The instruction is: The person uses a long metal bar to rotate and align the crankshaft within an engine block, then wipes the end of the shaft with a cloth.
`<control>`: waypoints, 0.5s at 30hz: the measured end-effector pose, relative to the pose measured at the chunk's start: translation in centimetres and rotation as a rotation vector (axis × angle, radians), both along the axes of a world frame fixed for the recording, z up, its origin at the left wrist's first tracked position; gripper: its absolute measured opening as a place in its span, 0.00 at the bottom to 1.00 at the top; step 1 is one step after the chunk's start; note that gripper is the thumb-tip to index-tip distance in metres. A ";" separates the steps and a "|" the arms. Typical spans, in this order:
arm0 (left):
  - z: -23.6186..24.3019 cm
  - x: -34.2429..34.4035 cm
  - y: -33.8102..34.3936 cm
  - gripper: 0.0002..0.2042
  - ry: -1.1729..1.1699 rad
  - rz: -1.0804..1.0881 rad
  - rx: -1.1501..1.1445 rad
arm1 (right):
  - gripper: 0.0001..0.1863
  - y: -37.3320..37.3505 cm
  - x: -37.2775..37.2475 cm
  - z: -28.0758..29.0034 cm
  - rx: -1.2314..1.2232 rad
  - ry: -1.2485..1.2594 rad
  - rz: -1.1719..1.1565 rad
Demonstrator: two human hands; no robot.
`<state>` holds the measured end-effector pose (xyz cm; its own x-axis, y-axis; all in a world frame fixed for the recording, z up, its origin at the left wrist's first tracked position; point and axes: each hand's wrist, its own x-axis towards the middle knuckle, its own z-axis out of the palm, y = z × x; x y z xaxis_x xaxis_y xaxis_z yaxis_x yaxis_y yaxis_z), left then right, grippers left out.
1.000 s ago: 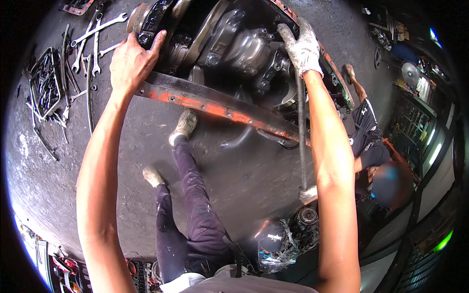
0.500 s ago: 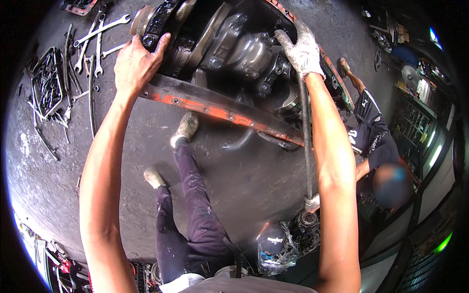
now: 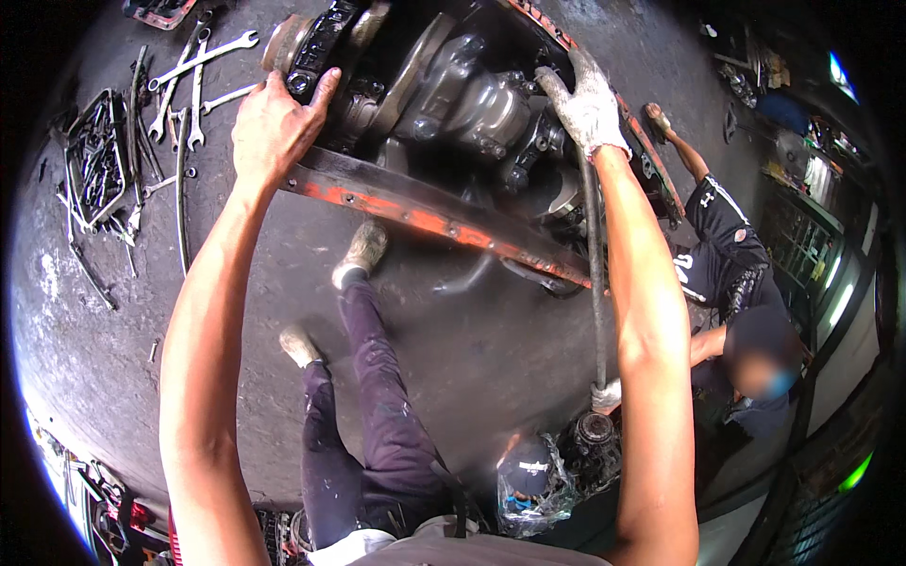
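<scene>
Fingers [image 3: 274,87] wide, left hand [image 3: 274,130] and right hand [image 3: 595,108] touch engine edges [image 3: 401,209] beside floor space [image 3: 491,344].

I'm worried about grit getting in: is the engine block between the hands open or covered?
Open: the engine block shows bare metal parts between its orange-edged rails, no cover over them.

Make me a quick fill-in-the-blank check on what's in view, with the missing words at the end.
1. The left hand is at the engine assembly and, unlike the right hand, wears no ____.
2. The lower end of the long bar is gripped by another person's ____.
3. The wrenches lie on the floor to the person's ____.

Missing words: glove; hand; left.
</scene>
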<state>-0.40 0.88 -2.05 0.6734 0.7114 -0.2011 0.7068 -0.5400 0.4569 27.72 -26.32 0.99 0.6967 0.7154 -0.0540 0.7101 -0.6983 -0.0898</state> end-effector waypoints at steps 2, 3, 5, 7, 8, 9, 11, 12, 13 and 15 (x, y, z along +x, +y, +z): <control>0.1 0.1 0.0 0.40 -0.010 -0.002 0.007 | 0.46 -0.1 0.2 0.2 -0.006 0.015 -0.010; 0.1 0.1 -0.1 0.39 -0.018 -0.007 0.009 | 0.48 -0.1 0.1 0.3 -0.016 0.032 -0.023; 0.2 0.0 0.0 0.39 -0.020 -0.003 0.008 | 0.48 -0.1 0.1 0.3 -0.028 0.051 -0.032; 0.2 0.1 0.0 0.40 -0.007 0.002 0.000 | 0.48 -0.1 0.1 0.3 -0.021 0.040 -0.037; 0.2 0.1 0.0 0.40 -0.008 0.002 0.002 | 0.48 0.0 0.0 0.3 -0.019 0.040 -0.037; 0.1 0.0 0.1 0.40 -0.006 0.004 -0.005 | 0.46 0.1 -0.1 0.3 -0.020 0.029 -0.034; 0.2 0.0 0.1 0.40 -0.006 0.004 -0.013 | 0.44 0.2 -0.2 0.4 -0.022 0.017 -0.033; 0.3 0.0 0.1 0.40 0.005 0.011 -0.021 | 0.44 0.3 -0.2 0.4 -0.027 0.009 -0.021; 0.4 0.0 0.2 0.40 0.015 0.019 -0.028 | 0.43 0.4 -0.2 0.4 -0.031 0.000 -0.009; 0.3 0.1 0.0 0.40 0.011 0.007 -0.021 | 0.43 0.0 0.1 0.2 -0.032 -0.004 0.009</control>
